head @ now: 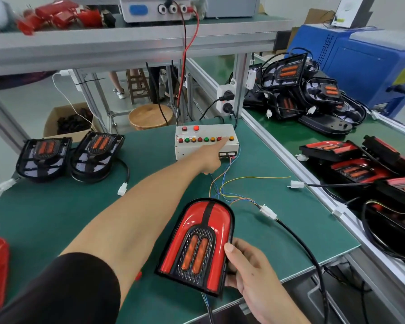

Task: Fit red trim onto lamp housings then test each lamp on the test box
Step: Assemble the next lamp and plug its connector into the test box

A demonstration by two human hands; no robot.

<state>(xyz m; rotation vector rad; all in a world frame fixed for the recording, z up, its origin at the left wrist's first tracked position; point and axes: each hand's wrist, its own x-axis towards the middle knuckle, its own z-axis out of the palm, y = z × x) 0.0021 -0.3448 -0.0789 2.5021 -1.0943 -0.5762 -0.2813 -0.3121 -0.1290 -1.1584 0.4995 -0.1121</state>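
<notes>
Head view — left fingers (222, 144) on test box (206, 142), right fingers (234, 251) around lamp (197, 244) — cardboard box (68, 123) of dark parts.

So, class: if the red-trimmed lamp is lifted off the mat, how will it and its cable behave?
The red-trimmed lamp probably stays rigid: moulded shell, held by the right hand at one edge. Its glossy trim may be slippery. The black cable curves loosely, so it likely trails and drags.
</notes>
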